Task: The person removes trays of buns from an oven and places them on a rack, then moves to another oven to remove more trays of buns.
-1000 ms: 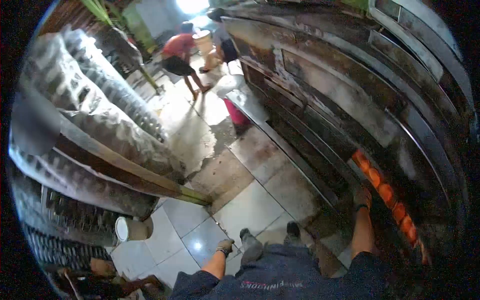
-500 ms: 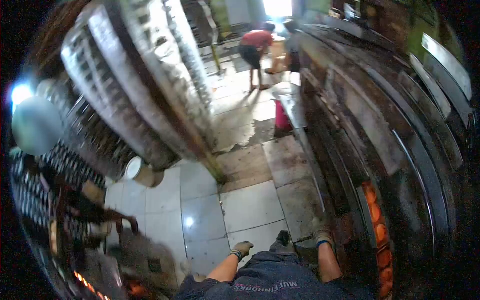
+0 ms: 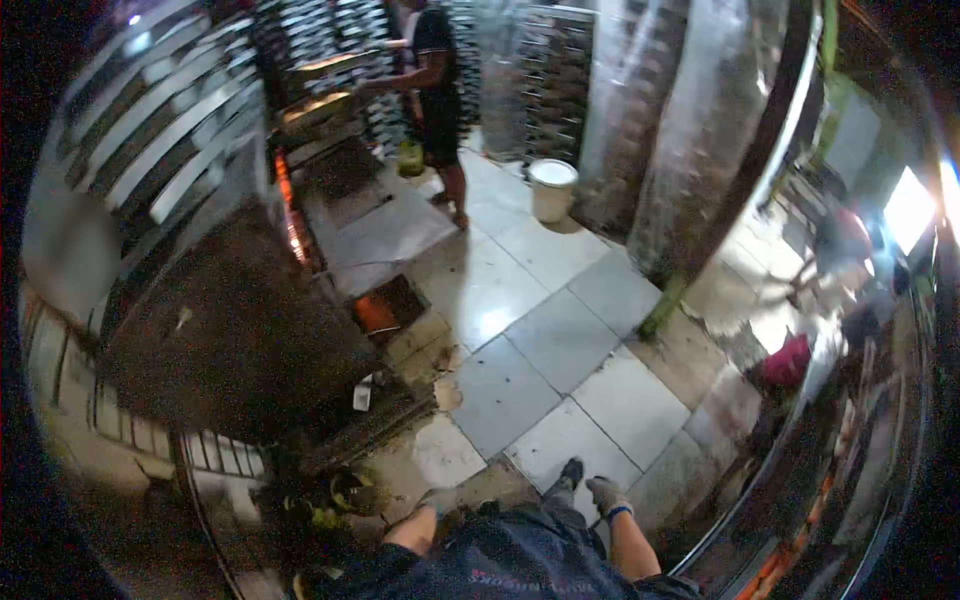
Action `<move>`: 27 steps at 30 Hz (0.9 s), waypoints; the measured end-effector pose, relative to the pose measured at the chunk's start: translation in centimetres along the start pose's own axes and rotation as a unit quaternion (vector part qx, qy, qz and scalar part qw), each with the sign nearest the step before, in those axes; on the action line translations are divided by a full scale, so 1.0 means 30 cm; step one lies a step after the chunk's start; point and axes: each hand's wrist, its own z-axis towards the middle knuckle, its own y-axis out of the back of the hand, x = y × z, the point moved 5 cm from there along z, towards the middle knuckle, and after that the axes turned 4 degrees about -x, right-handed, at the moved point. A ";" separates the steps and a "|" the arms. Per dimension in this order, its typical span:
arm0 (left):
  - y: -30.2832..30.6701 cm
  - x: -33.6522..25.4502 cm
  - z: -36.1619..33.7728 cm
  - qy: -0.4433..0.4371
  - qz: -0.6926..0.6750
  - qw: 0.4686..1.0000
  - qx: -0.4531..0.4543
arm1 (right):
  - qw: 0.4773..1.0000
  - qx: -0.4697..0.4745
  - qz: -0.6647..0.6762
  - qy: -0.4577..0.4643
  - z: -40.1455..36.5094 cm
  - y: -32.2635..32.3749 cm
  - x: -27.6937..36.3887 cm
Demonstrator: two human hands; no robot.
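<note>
beside the metal edge (image 3: 722, 533), the gloved right hand (image 3: 606, 492) shows nothing gripped; the left hand (image 3: 435, 500) blurs near floor clutter (image 3: 335, 517). fingers spread or closed: cannot tell for either. judged risk: a careless turn could strike the edge, brush the glowing strip (image 3: 785, 560), or cause a trip.

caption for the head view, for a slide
A blue-banded right hand above pale floor tiles, a round off-white bucket standing beyond
</note>
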 end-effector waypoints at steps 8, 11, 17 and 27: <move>-0.394 0.372 -0.206 0.156 -0.166 0.973 0.046 | 0.965 0.105 0.161 -0.180 -0.103 -0.087 0.128; -0.387 0.317 -0.130 0.158 -0.186 0.969 0.031 | 0.967 0.058 0.142 -0.203 -0.035 -0.044 0.001; -0.133 0.060 0.226 -0.102 -0.066 0.992 -0.020 | 0.934 -0.064 0.274 -0.221 0.031 0.110 -0.072; 0.721 -0.540 0.288 -0.124 0.070 0.979 -0.149 | 0.912 -0.069 0.333 -0.227 0.254 0.170 -0.541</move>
